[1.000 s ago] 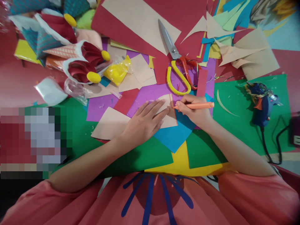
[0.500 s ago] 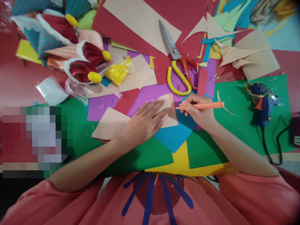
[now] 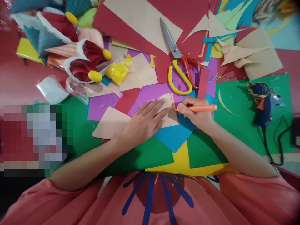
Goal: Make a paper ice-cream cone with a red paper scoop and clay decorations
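My left hand (image 3: 147, 117) lies flat with its fingers stretched over a beige piece of craft foam or paper (image 3: 170, 117), pressing it down on a blue sheet (image 3: 174, 137). An orange marker (image 3: 201, 108) is pinched in my right hand (image 3: 197, 114), its tip at the right edge of the beige piece. Orange lines run along that edge. Another beige piece with a curved edge (image 3: 110, 123) lies left of my left hand. Scissors with yellow and red handles (image 3: 179, 68) rest beyond my right hand, blades pointing away.
A blue glue gun (image 3: 264, 109) with a black cord lies on the green sheet (image 3: 246, 131) at right. Beige offcuts (image 3: 241, 50) and coloured strips are piled at back right. Finished-looking cone-shaped crafts (image 3: 79, 62) and a yellow packet (image 3: 119, 71) sit at back left.
The marker's rear end has swung towards me and left, and its tip has moved slightly nearer me along the beige edge. My left hand stays in place.
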Available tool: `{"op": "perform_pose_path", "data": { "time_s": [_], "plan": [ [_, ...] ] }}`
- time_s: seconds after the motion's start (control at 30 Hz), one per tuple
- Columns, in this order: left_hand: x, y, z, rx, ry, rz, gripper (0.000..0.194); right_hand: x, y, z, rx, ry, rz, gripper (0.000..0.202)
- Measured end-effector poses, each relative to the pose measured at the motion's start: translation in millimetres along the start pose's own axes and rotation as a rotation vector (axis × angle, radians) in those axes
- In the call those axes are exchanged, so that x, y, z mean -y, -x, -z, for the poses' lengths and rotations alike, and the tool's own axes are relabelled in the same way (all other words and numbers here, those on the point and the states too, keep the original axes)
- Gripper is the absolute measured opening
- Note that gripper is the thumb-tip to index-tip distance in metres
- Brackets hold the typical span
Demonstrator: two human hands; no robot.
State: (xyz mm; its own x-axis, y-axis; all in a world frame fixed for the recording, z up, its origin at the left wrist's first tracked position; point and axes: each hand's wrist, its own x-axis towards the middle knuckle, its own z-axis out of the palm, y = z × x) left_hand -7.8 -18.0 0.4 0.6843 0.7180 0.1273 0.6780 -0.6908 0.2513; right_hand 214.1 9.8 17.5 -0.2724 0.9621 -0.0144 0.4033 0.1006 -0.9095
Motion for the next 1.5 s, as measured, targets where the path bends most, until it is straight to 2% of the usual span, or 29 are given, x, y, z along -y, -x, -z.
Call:
{"op": "perform_pose_path", "data": {
  "time_s": [0.13, 0.27, 0.4, 0.5, 0.7, 1.3, 1.5],
  "plan": [
    [0.3, 0.2, -0.6, -0.021, -0.014, -0.020, 0.042, -0.2, -1.0, 0.2, 0.014, 0.003, -0.014, 0.032],
    [0.5, 1.0, -1.4, -0.010, 0.015, 0.004, 0.043, 2.3, -2.9, 1.9, 0.051, -0.093, -0.100, 0.029],
    [0.9, 1.4, -1.5, -0.002, 0.031, 0.008, 0.044, 3.3, -1.4, 3.3, -0.013, -0.241, -0.138, 0.026],
    [1.3, 1.2, -1.5, 0.008, 0.045, 0.035, 0.044, 1.8, 1.7, 2.6, -0.057, -0.192, -0.101, 0.029],
    [0.6, 0.4, -1.4, -0.011, 0.032, 0.040, 0.044, 0.9, 2.2, 0.3, -0.013, -0.052, -0.066, 0.030],
    [0.9, 0.7, -1.8, -0.003, 0.031, 0.044, 0.045, 0.0, -0.9, -1.0, 0.046, 0.009, -0.039, 0.032],
    [1.2, 1.0, -1.6, -0.008, 0.033, 0.040, 0.045, 4.0, -1.6, 1.4, 0.051, -0.206, -0.120, 0.025]
  ]
}}
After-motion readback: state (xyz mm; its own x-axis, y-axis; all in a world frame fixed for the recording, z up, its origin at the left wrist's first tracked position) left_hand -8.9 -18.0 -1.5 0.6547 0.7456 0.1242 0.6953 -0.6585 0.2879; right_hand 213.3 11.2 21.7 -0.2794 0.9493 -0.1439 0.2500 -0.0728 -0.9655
